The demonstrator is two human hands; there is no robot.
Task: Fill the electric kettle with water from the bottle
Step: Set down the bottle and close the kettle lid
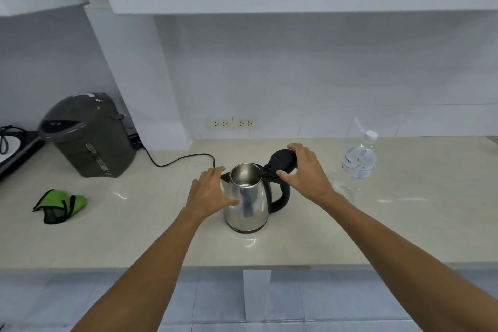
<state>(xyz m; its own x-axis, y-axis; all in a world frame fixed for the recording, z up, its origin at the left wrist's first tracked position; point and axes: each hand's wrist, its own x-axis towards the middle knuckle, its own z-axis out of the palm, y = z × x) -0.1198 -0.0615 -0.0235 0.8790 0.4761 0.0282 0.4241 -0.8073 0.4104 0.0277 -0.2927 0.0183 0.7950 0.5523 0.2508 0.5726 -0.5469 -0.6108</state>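
A stainless steel electric kettle [248,202] with a black handle stands on the pale counter [350,232], mouth uncovered. Its black round lid [281,160] is swung back and up on the hinge. My right hand [304,172] curls around the lid, fingers over its far edge and thumb near the hinge. My left hand [208,191] presses flat against the kettle's left side, thumb on the steel body. A clear plastic water bottle [359,162] with a white cap stands upright to the right, apart from both hands.
A dark grey hot-water dispenser [86,137] stands at the back left, with a black cord [177,160] running across the counter toward the kettle. A green and black cloth [60,206] lies at the left. Wall sockets [233,123] sit behind; cabinets hang overhead.
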